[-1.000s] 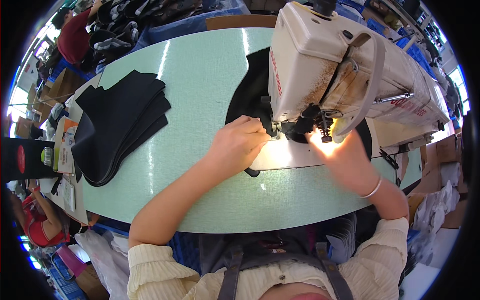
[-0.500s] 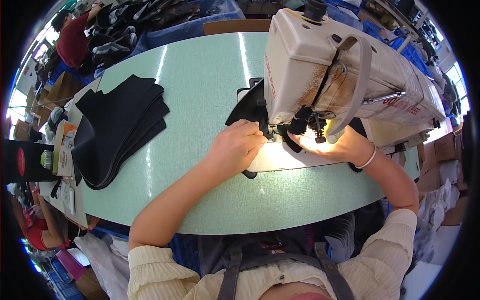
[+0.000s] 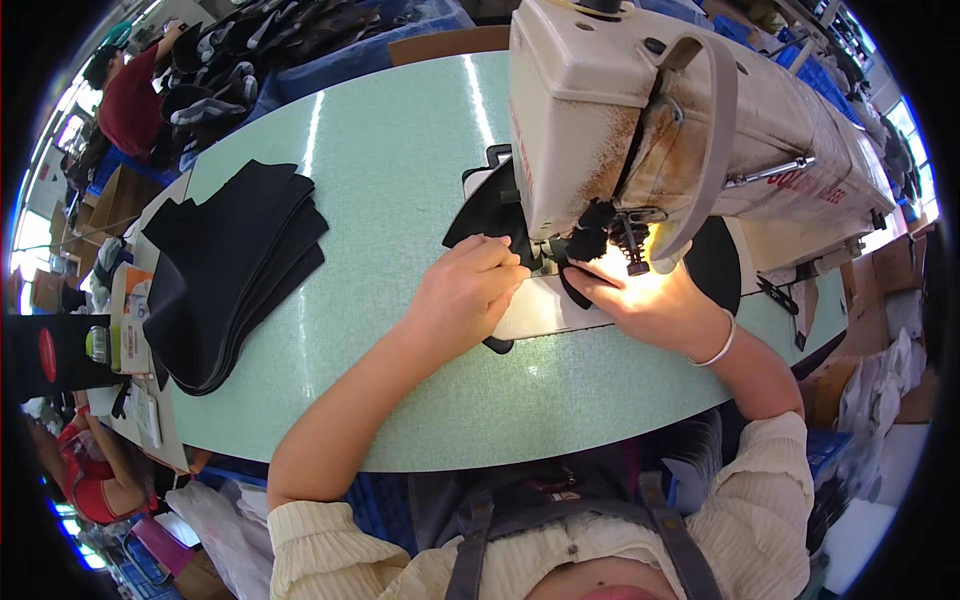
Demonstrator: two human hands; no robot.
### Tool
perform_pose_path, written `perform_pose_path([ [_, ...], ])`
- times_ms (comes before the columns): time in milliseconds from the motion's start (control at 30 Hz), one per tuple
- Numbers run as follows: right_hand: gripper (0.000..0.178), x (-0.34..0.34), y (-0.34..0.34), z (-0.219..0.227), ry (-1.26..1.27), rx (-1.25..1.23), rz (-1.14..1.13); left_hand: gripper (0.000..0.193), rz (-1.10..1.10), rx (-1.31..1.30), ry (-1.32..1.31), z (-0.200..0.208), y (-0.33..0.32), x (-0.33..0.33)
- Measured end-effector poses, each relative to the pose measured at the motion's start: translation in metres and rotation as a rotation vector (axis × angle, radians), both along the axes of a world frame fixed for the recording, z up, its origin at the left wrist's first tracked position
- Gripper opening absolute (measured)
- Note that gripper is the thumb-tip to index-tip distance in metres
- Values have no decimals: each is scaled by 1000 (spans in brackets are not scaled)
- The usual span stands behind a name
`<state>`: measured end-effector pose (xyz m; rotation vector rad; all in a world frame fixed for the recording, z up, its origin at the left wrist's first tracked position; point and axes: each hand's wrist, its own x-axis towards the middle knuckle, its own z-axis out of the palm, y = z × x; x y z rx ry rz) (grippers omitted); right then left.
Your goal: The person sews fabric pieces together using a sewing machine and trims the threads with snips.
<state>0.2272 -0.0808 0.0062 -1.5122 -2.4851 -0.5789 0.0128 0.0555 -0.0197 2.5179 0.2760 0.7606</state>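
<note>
A black sheet piece point(image 3: 715, 268), leather-like or fabric, lies under the needle area of a cream sewing machine point(image 3: 565, 120). Part of it shows left of the machine head, and a rounded part shows to the right. My left hand point(image 3: 465, 292) has its fingers bent and pressed together at the piece's near edge, just left of the presser foot point(image 3: 545, 262). On the other side, my right hand point(image 3: 655, 305) grips the piece close to the foot, under the bright lamp. The machine head hides some right fingertips and the stitching spot.
A stack of black cut pieces point(image 3: 235, 275) lies on the left of the green table point(image 3: 400, 130). Black scissors or snips point(image 3: 778, 295) rest at the right. Beyond the table is a blue bin point(image 3: 340, 70) heaped with dark pieces. Two people are off to the left.
The view has shifted slightly. My right forearm has drawn inward, and more of the black piece now shows beyond my right hand. My left hand stays beside the presser foot.
</note>
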Motion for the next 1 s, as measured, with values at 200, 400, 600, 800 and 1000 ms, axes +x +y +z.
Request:
perform_pose_path([
  [200,30,-4,-4,3,-62,-29,8,19,-12,22,-21,2,0,1],
  [400,35,-21,1,-10,90,10,61,17,21,55,1,6,-3,3],
  [600,33,-32,4,-10,150,88,71,19,49,62,19,6,-2,3],
  [800,38,-31,3,-7,127,-16,-38,19,75,93,38,4,-4,6],
  [1000,39,-26,4,-12,145,-18,-48,20,46,203,-24,2,-3,9],
])
